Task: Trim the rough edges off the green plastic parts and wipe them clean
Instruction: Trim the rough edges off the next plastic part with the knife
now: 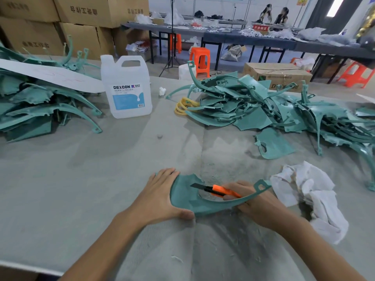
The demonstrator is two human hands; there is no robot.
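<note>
Near the surface's (81, 179) front edge, the green part (188, 197) is pinned flat by the left hand (160, 197), long axis running rightward; the orange knife (221, 190) is gripped by the right hand (257, 205), blade angled toward the inner curve.

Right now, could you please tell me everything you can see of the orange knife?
The orange knife is a slim snap-blade utility cutter with an orange plastic body, a black slider section and a dark blade extended at its left end. It lies nearly level, pointing left, held in the right hand, its blade against the inner curved edge of the green part, which the left hand steadies on the table.
</note>
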